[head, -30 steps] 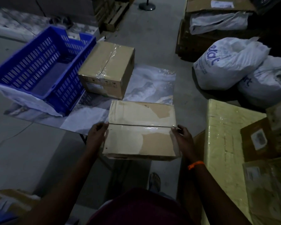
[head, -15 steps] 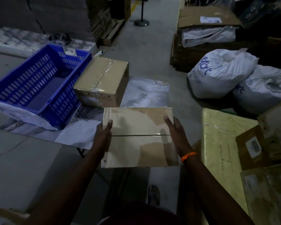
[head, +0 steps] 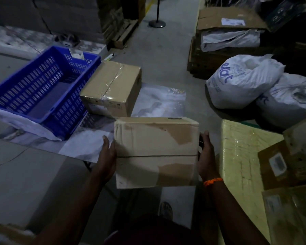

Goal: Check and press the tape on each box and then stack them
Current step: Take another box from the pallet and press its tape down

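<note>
- Dim warehouse floor surrounds a marble-patterned bench (head: 159, 101). White sacks (head: 242, 82) and a yellow wrapped parcel (head: 240, 156) sit off to my right, away from the work.
- Head view: the box in hand (head: 155, 152) is carried in the air just off the bench's near edge. Its seamed face is tipped up toward me, I judge so the tape can be checked.
- My left hand (head: 107, 152) and right hand (head: 206, 154) press flat on opposite ends with fingers straight, clamping it between the palms. Nothing covers the seam, which leaves it bare for pressing.
- A second box (head: 111, 87) rests toward the bench's far left, tight beside a blue crate (head: 39, 92). Its taped top faces up, so it is likely the base for stacking.
</note>
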The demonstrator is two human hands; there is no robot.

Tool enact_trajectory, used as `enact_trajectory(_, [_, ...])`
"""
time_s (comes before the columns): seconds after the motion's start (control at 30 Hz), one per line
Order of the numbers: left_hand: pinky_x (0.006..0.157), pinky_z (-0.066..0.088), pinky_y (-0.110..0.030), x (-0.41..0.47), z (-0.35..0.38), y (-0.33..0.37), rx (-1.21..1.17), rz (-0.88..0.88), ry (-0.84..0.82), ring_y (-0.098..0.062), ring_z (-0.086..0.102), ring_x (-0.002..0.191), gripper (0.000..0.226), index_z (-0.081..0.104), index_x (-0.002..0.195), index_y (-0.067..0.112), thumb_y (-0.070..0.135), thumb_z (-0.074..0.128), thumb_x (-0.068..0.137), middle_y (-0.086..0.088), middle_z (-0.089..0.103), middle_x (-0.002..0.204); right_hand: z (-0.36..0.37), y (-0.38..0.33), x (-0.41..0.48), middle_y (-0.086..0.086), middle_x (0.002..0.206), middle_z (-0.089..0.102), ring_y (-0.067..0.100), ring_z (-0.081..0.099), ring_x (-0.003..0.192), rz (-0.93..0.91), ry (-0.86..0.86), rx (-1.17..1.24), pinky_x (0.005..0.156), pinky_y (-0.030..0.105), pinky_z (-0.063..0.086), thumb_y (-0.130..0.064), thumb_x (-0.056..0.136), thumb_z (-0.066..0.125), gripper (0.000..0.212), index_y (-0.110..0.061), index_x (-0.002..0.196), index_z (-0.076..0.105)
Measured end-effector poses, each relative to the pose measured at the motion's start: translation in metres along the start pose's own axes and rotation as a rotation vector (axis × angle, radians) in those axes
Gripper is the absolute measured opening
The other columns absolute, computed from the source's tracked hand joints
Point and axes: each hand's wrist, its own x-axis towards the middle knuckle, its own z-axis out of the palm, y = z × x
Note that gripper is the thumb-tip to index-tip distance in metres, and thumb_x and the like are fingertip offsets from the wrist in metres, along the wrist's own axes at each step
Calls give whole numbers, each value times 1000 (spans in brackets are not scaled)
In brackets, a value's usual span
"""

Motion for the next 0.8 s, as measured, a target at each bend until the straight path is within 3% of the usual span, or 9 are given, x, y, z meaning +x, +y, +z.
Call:
enact_trajectory(0.17, [87,43,-38,2,-1,-10,73,-8,53,-16,53,115,25,54,118,45,51,33,106,16,53,118,-12,0,-13,2,109,79,22,74,103,54,34,3,77,35,56,-69,101,36,64,-21,120,74])
enact_trajectory(0.27, [86,49,-39,8,3,6,102,4,14,-17,57,105,35,53,133,28,44,39,106,8,57,114,-14,-15,-4,3,113,78,23,73,108,95,-35,0,91,40,57,-70,99,41,60,-25,121,73])
enact_trajectory(0.37, [84,50,-35,18,-4,17,156,127,-19,-25,60,105,32,55,121,24,41,53,94,5,60,107,-12,-21,7,8,123,74,31,67,119,76,-107,-39,101,49,52,-59,92,60,53,-24,131,70])
enact_trajectory(0.43, [80,52,-35,28,-15,6,118,138,61,-46,54,117,19,59,112,15,13,45,101,-3,63,105,-8,-15,11,10,124,74,31,68,118,53,-147,-49,98,48,54,-45,92,62,48,-20,132,68])
enact_trajectory(0.5, [83,53,-36,31,-23,-6,26,32,74,-48,53,123,31,64,111,12,1,36,105,-11,68,107,-5,-7,12,10,125,73,32,68,118,18,-185,-82,93,44,55,-32,95,59,42,-19,135,65])
enact_trajectory(0.57, [100,48,-46,26,-26,-16,-119,-79,-8,-37,59,125,41,60,133,18,35,30,110,-12,70,125,-7,3,10,11,128,72,35,66,119,-3,-215,-129,95,46,54,-23,94,56,44,-20,137,64])
enact_trajectory(0.63, [106,44,-50,20,-27,-25,-232,-202,-25,-31,65,120,62,64,135,24,58,22,105,-12,67,132,-11,9,6,13,131,69,36,65,121,11,-206,-141,100,50,52,-22,88,55,50,-20,137,64])
enact_trajectory(0.7, [104,45,-51,21,-28,-30,-248,-212,-2,-30,67,117,65,74,121,29,61,21,103,-12,68,131,-12,11,3,14,133,67,34,65,121,9,-168,-180,102,54,52,-29,85,58,52,-22,135,65])
enact_trajectory(0.8, [111,40,-54,24,-26,-21,-190,-164,-54,-32,59,128,63,58,138,28,62,18,103,-12,61,140,-5,12,6,12,133,64,30,64,119,-18,-128,-295,102,58,52,-47,81,57,57,-30,135,64])
